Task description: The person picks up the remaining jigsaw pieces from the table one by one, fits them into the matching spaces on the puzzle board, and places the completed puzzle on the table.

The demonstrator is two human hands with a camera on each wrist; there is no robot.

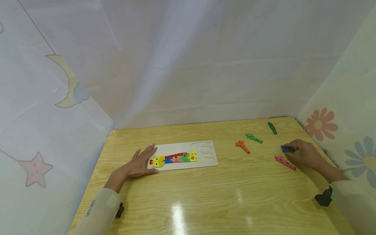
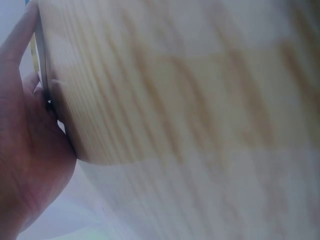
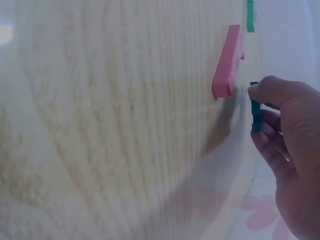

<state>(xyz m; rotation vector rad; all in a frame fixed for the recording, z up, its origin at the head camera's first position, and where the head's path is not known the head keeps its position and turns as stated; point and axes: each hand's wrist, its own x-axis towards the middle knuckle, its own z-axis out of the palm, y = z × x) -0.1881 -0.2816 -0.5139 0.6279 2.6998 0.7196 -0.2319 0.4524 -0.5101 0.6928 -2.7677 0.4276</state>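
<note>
A white giraffe puzzle board (image 1: 207, 160) lies at the middle left of the table, its yellow head piece (image 1: 159, 161) and several coloured neck and body pieces fitted in it. Bare leg outlines show at its right end. My left hand (image 1: 142, 162) rests spread on the board's left end, fingers straight. At the far right my right hand (image 1: 304, 153) pinches a dark blue puzzle piece (image 1: 287, 148) between thumb and fingers. In the right wrist view this piece (image 3: 256, 107) stands on edge in the grip. A pink piece (image 1: 285, 162) lies just in front of that hand.
On the right half of the table lie an orange piece (image 1: 242, 147), a light green piece (image 1: 254, 138) and a dark green piece (image 1: 272, 128). A pale cloth wall (image 1: 191, 81) rises behind the table's back edge, with printed cloth at both sides.
</note>
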